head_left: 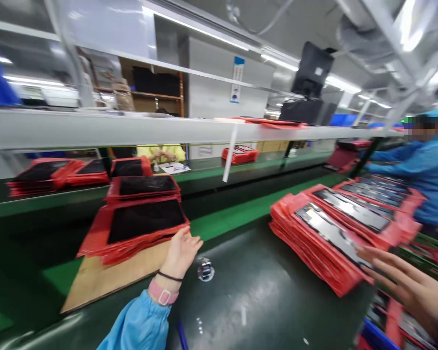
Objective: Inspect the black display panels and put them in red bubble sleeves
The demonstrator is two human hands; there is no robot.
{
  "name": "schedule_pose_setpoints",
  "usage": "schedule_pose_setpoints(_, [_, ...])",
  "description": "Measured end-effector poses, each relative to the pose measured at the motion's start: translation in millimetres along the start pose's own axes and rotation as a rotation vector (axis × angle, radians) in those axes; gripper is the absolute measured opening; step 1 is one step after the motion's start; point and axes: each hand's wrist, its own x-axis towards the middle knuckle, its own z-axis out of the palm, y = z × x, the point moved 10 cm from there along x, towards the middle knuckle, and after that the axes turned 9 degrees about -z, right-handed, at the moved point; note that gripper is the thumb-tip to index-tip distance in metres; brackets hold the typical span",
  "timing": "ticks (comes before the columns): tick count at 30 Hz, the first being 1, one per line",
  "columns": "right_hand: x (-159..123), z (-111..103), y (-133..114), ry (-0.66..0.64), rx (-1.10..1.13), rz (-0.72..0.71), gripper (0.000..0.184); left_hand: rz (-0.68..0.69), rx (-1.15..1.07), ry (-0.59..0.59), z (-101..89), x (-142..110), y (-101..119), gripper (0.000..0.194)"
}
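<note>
My left hand point(182, 250), with a pink-strapped watch point(163, 293) at the wrist, is raised beside the right corner of a stack of red plastic sleeves point(146, 243) topped by a flat black panel point(146, 221). Its fingers are apart and nothing shows in them; whether they touch the stack I cannot tell. At the right, my right hand point(405, 277) stretches its fingers over the near corner of another red sleeve stack point(306, 250). On top of that stack lies a silver-and-black flat part point(328, 231). Contact there is unclear.
A wooden board point(113, 277) lies under the left stack. On the green bench point(248, 301) sits a small clear round object point(205, 269). A white shelf rail point(131, 129) crosses ahead. A person in blue point(427, 165) stands at right; more red stacks point(40, 177) are at left.
</note>
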Motion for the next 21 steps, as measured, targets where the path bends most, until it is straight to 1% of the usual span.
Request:
schedule_pose_setpoints(1, [-4.7, -32.2, 16.4, 0.13, 0.112, 0.077, 0.024, -0.041, 0.011, -0.03, 24.1, 0.6, -19.4, 0.034])
schedule_pose_setpoints(2, [-10.2, -54.1, 33.8, 0.214, 0.202, 0.157, 0.021, -0.067, 0.025, -0.056, 48.7, 1.4, -37.0, 0.034])
schedule_pose_setpoints(3, [-14.9, -68.1, 50.7, 0.261, 0.256, 0.229, 0.02, -0.08, 0.044, -0.078, 73.2, 2.9, -52.7, 0.034])
schedule_pose_setpoints(4, [-17.7, -77.4, 65.6, 0.289, 0.275, 0.277, 0.02, -0.085, 0.066, -0.098, 97.5, 5.5, -66.4, 0.034])
schedule_pose_setpoints(5, [-19.0, -80.8, 81.4, 0.291, 0.292, 0.331, 0.018, -0.085, 0.093, -0.115, 121.1, 9.3, -78.7, 0.034])
schedule_pose_setpoints(7, [-17.3, -78.8, 112.4, 0.278, 0.342, 0.425, 0.013, -0.092, 0.16, -0.134, 163.7, 20.1, -101.1, 0.034])
schedule_pose_setpoints(9, [-9.6, -73.0, 138.9, 0.269, 0.385, 0.491, 0.009, -0.102, 0.235, -0.14, 198.3, 33.7, -121.6, 0.035])
schedule_pose_setpoints(10, [-4.4, -70.3, 150.3, 0.27, 0.401, 0.523, 0.013, -0.106, 0.272, -0.142, 212.7, 40.7, -131.3, 0.035])
schedule_pose_setpoints(12, [8.4, -65.1, 167.1, 0.269, 0.433, 0.569, 0.026, -0.112, 0.344, -0.151, 236.9, 53.6, -148.6, 0.036])
schedule_pose_setpoints(14, [22.3, -60.4, 175.9, 0.264, 0.462, 0.601, 0.038, -0.108, 0.408, -0.169, 257.2, 64.6, -161.4, 0.036])
schedule_pose_setpoints(16, [34.2, -55.6, 178.9, 0.253, 0.486, 0.627, 0.045, -0.092, 0.462, -0.191, 275.4, 74.0, -167.9, 0.036])
schedule_pose_setpoints(19, [46.0, -46.2, 176.4, 0.222, 0.518, 0.659, 0.043, -0.072, 0.53, -0.25, 303.2, 86.0, -169.4, 0.036])
schedule_pose_setpoints(21, [51.3, -38.2, 172.5, 0.196, 0.543, 0.662, 0.038, -0.078, 0.569, -0.323, 323.2, 92.4, -168.9, 0.035])
